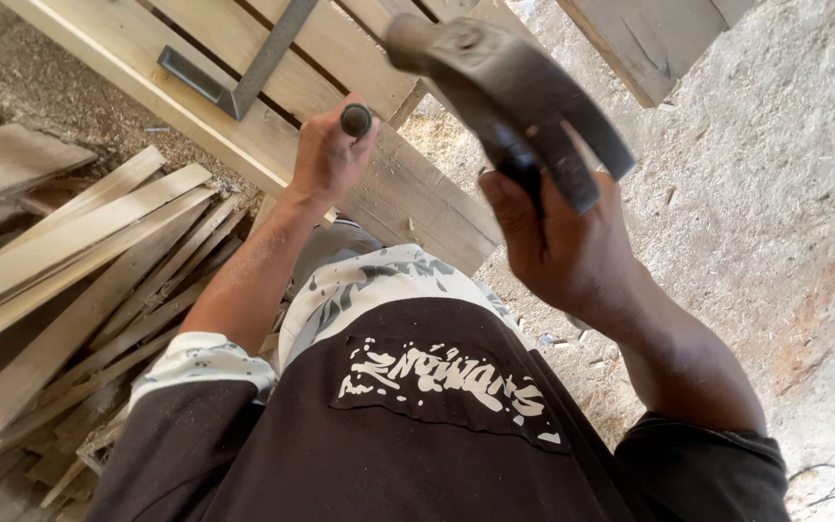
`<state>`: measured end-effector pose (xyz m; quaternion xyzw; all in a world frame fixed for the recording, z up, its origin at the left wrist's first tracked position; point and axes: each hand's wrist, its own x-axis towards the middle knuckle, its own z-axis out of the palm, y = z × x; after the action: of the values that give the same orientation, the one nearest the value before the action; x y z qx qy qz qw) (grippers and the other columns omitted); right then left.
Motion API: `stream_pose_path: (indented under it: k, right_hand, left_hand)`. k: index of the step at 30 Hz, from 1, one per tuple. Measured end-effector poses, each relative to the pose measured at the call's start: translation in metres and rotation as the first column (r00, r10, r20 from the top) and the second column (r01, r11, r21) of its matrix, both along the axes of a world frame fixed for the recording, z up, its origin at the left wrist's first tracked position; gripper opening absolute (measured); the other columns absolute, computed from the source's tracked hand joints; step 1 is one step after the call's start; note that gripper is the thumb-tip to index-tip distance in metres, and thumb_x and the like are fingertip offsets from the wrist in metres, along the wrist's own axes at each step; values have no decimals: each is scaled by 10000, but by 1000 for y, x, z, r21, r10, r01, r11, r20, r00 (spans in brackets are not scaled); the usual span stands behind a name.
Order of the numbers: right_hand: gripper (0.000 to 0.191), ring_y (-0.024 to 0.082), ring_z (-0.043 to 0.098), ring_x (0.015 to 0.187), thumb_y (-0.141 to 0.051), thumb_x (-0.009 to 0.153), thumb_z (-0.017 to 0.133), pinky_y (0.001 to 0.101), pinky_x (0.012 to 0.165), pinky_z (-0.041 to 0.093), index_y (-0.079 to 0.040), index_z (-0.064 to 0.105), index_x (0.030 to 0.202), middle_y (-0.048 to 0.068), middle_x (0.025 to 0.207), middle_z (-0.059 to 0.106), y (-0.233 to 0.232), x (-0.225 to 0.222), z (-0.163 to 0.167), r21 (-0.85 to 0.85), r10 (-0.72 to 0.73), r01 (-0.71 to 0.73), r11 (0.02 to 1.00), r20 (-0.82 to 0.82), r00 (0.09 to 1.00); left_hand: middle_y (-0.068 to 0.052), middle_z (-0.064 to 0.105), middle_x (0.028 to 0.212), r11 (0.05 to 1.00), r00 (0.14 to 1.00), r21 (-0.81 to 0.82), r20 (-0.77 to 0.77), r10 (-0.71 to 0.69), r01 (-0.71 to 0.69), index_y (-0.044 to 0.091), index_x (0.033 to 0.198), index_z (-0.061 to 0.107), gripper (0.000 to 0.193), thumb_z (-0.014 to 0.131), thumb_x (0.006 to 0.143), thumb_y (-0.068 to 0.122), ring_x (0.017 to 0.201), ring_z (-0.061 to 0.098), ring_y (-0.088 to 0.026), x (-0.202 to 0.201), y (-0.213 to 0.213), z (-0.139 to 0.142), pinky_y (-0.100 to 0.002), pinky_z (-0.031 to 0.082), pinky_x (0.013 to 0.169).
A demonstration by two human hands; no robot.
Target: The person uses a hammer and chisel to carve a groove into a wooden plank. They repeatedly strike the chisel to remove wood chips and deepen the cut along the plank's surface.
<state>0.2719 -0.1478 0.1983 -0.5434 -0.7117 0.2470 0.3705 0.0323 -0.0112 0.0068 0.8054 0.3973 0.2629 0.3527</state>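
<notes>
The left hand (329, 159) is gripping a chisel (356, 120), fingers wrapped closed around its shaft, the round butt end showing above the fist, held over the wooden frame (244, 126). The right hand (558, 232) is clenching a claw hammer (509, 92), raised close to the camera, just right of the chisel. A metal square (244, 72) is lying on the frame; offcut slats (79, 251) are piling at left

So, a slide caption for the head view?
Left hand holds a chisel on a plank; right hand raises a hammer.
</notes>
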Motion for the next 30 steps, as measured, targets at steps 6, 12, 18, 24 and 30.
stream_pose_path:
  k: [6, 12, 18, 24, 30]
  right_hand:
    - [282, 98, 499, 504, -208, 1105, 534, 243, 359, 430, 61, 482, 1168, 112, 756, 641, 43, -32, 21, -86, 174, -162, 983, 152, 973]
    - [244, 181, 495, 342, -229, 1114, 541, 340, 293, 395, 14, 536, 1095, 80, 581, 596, 50, -30, -11, -297, 250, -165, 940, 277, 928]
    - [348, 195, 502, 396, -279, 1080, 566, 374, 341, 404, 64, 522, 1119, 104, 575, 610, 45, -30, -32, -280, 204, -95, 955, 393, 897]
    - [306, 159, 489, 361, -253, 1111, 487, 300, 294, 389, 9, 565, 1249, 99, 619, 616, 52, -37, 43, -462, 121, -45, 886, 136, 983]
    - [342, 131, 513, 409, -285, 1114, 507, 273, 309, 417, 55, 540, 1092, 67, 670, 596, 62, -44, 32, -485, 185, -58, 873, 219, 958]
  left_hand:
    - [-86, 691, 755, 980, 999, 190, -2, -53, 52, 91, 898, 640, 191, 765, 782, 6, 687, 718, -258, 1, -1, 0, -377, 619, 639]
    - [-135, 729, 931, 948, 991, 316, 135, -22, -22, 44, 1023, 675, 296, 829, 771, 58, 842, 738, -315, 7, -1, 6, -403, 620, 725]
    - [-136, 686, 754, 993, 985, 121, -169, 29, -8, 105, 961, 709, 118, 711, 844, 107, 689, 694, -363, 5, -3, 3, -445, 581, 617]
    - [-153, 634, 740, 996, 999, 78, -18, 49, -47, 50, 878, 585, 120, 685, 946, 50, 693, 674, -370, 11, -1, 6, -476, 532, 608]
    - [-144, 652, 698, 986, 996, 166, -84, 36, -21, 64, 860, 626, 112, 737, 851, 73, 627, 673, -347, 14, 1, 8, -454, 549, 544]
